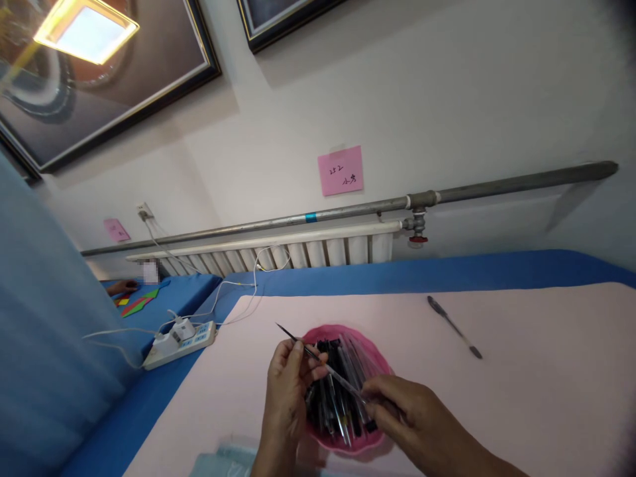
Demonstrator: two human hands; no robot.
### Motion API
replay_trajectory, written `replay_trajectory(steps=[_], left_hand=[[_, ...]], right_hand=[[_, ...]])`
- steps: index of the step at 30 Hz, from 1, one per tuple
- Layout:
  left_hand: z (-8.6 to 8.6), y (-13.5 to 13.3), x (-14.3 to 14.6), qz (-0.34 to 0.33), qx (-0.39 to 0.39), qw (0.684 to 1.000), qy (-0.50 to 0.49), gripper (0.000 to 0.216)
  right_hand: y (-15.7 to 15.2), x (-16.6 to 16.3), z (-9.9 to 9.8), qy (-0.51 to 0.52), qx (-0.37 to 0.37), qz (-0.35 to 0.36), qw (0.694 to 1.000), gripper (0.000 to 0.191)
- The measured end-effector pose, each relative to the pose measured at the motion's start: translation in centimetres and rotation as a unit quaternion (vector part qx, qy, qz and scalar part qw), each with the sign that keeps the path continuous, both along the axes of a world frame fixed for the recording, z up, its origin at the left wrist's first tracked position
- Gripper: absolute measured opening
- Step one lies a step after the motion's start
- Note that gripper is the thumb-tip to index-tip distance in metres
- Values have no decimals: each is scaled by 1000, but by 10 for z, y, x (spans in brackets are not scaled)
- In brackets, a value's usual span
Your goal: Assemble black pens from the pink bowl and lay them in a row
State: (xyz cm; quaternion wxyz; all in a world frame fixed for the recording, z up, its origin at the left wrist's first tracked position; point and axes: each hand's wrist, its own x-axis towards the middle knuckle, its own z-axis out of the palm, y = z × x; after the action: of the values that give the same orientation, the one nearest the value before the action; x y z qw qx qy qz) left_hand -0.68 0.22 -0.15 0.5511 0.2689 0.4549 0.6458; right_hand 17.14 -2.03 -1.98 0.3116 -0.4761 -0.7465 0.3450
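Above a pink basket (pixel 342 448), my two hands hold a thin pen refill (pixel 339 379) slanted between them. It has a dark, pointed end at the upper left and a clear, whitish stretch towards the right. My left hand (pixel 288 384) pinches the dark part between thumb and fingers. Closed around the lower right end is my right hand (pixel 412 414), whose fingers hide that end. The basket holds many black pen parts (pixel 325 404) and clear pen barrels (pixel 355 358). A capped pen (pixel 454 328) lies on the pale pink table cover to the right.
The pale pink cover (pixel 536 384) lies over a blue table (pixel 397 270). A white power strip (pixel 181 344) with plugs and cables sits at the left. Light blue plastic (pixel 223 460) lies near the front edge. Another person's hand (pixel 123 286) rests by coloured pieces (pixel 142 303) on the far-left table.
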Motion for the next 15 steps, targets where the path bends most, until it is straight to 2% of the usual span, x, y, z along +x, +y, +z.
replay_trajectory(steps=[5, 11, 13, 15], left_hand=[[3, -9, 13, -118, 10, 993, 23, 28], [1, -22, 28, -259, -76, 963, -2, 29], [-1, -24, 33, -286, -95, 954, -13, 27], [-2, -24, 35, -282, -90, 954, -41, 24]], right_hand=[[-3, -2, 9, 45, -29, -26, 998, 12], [-2, -3, 19, 134, -58, -100, 984, 12], [-2, -3, 18, 126, -55, -91, 986, 13], [-2, -2, 17, 103, -34, -77, 991, 14]])
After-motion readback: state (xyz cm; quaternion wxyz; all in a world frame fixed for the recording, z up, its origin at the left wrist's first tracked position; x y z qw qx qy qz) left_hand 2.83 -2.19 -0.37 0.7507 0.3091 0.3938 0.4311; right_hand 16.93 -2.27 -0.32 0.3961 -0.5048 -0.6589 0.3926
